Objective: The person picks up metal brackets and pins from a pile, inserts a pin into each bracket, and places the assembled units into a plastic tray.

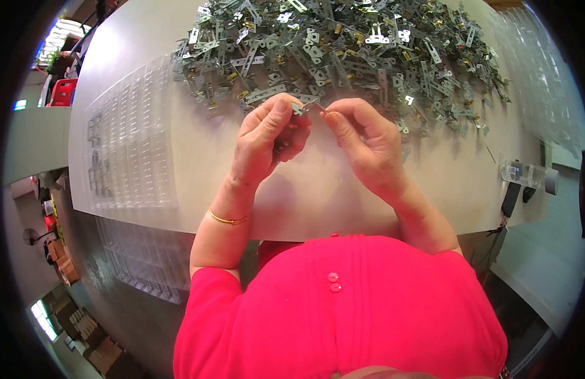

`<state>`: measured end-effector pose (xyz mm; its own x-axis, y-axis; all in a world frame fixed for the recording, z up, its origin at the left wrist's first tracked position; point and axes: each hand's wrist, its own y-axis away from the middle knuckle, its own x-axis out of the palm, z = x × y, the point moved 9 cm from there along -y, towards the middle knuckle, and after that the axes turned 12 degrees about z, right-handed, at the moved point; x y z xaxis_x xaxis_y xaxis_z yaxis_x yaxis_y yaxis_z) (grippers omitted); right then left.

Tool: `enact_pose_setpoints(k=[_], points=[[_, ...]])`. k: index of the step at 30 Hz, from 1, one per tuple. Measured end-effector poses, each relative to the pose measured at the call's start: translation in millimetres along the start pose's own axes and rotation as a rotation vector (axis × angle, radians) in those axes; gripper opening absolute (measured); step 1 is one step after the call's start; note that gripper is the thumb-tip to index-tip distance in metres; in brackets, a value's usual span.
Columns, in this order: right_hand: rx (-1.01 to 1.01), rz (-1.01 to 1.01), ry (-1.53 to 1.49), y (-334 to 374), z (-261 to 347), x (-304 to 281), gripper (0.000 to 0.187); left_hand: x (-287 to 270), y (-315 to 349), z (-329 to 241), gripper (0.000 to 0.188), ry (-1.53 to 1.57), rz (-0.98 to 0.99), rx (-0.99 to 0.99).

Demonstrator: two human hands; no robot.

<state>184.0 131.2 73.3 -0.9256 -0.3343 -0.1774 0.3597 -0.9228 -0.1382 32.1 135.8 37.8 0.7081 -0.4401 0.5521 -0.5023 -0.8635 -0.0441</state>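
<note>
Clear plastic tray (137, 142) lies left of the fingers, metal parts (97, 161) along its left edge. Left hand (261, 136): thumb and forefinger clamp a small metal bracket (312, 107), which sits between both hands' fingertips. Metal pile (349, 57) lies just beyond them. Right hand (370, 142): thumb and forefinger pinch the bracket's right end. Clear jar (520, 173) lies well right of the fingers.

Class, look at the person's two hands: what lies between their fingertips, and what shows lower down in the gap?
In the head view, small metal parts lie between the left hand and right hand; lower down, pale tabletop shows.
</note>
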Motion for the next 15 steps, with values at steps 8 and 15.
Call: enact_pose_setpoints(k=[8, 15], points=[[-0.067, -0.004, 0.111, -1, 8, -3, 0.006, 5, 3, -11, 0.039, -0.362, 0.015, 0.021], [0.11, 0.05, -0.076, -2, -2, 1, 0.01, 14, 2, -12, 0.034, -0.626, 0.064, 0.039]])
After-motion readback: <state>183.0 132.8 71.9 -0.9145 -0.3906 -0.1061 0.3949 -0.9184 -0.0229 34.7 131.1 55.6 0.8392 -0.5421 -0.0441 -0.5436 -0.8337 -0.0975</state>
